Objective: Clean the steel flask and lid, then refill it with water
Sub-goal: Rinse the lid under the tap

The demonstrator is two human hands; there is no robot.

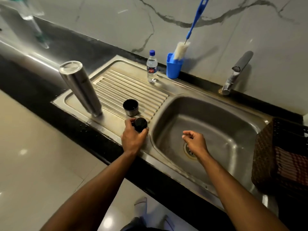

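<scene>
The steel flask stands upside down at the left end of the ribbed drainboard. A steel cup-lid with a dark inside sits mouth up on the ribs. My left hand grips a black stopper lid at the drainboard's front edge, beside the basin. My right hand hovers over the sink basin near the drain, fingers loosely curled and holding nothing.
A small plastic water bottle and a blue holder with a bottle brush stand at the back. The tap is at the back right. A dark basket with cloth sits on the right.
</scene>
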